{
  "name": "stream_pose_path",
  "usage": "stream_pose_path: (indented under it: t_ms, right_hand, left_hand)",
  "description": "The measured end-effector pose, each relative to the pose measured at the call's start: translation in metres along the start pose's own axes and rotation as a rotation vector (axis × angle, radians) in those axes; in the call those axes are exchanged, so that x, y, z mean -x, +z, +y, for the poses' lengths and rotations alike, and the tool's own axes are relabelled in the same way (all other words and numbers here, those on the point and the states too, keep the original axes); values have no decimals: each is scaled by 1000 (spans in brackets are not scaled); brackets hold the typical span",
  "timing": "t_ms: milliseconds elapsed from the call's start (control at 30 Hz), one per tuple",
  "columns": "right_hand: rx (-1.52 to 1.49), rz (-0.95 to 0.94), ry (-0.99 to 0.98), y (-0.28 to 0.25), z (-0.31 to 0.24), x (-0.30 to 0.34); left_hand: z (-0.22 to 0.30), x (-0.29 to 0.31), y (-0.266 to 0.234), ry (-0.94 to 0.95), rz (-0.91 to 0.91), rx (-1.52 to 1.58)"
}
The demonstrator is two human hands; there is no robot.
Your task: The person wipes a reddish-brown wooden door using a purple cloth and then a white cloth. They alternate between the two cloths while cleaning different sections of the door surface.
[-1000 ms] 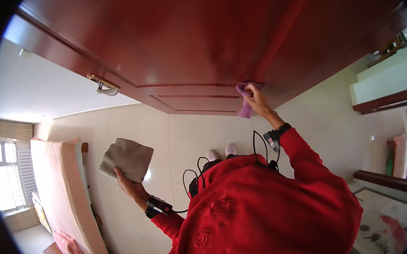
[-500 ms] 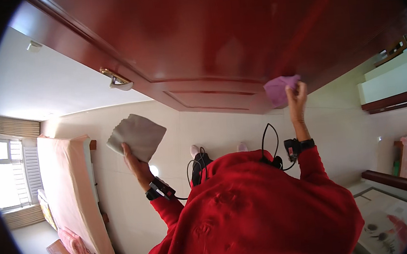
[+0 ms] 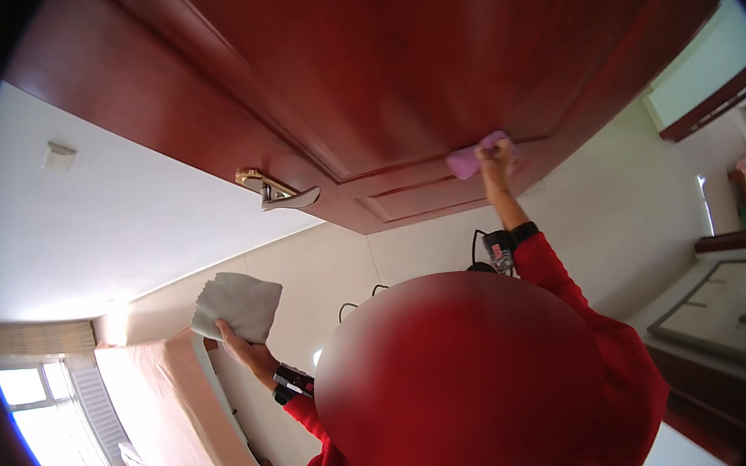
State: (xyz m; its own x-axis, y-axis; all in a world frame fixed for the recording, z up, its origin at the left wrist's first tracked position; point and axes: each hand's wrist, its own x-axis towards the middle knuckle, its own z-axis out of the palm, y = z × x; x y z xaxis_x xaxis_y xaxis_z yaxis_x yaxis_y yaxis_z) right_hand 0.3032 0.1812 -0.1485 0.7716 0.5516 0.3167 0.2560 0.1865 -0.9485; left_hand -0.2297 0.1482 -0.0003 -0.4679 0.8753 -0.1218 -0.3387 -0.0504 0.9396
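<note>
A dark red panelled door (image 3: 392,60) fills the upper part of the view. My right hand (image 3: 496,163) grips a purple cloth (image 3: 465,163) and presses it against the door's raised moulding, above the small lower panel. My left hand (image 3: 242,344) holds a folded grey cloth (image 3: 241,304) out to the left, apart from the door; its edge looks wavy. A lever handle (image 3: 284,195) on a gold-toned plate sits on the door's left side, between my two hands.
Left of me stands a bed (image 3: 161,406) under a pale pink cover, with a bright window (image 3: 49,417) beyond. A light switch (image 3: 58,156) is on the white wall. At the right hangs a framed picture (image 3: 740,314). Black cables loop from my wrist devices.
My view has tilted and shifted, so more of the door and its handle shows. My right hand has slid the purple cloth along the door; my left still holds the grey cloth.
</note>
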Motion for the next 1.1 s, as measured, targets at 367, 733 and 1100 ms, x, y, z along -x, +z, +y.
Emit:
stream_pose_path:
  t_ms: [367, 733, 1100]
  right_hand:
    - [-357, -589, 733, 153, -36, 87]
    - [-711, -678, 1201, 189, -19, 93]
    - [-1071, -319, 946, 34, -84, -8]
  left_hand:
    - [6, -46, -18, -76, -1, 47]
    - [9, -55, -50, -133, 26, 137]
    - [-17, -53, 30, -159, -199, 83]
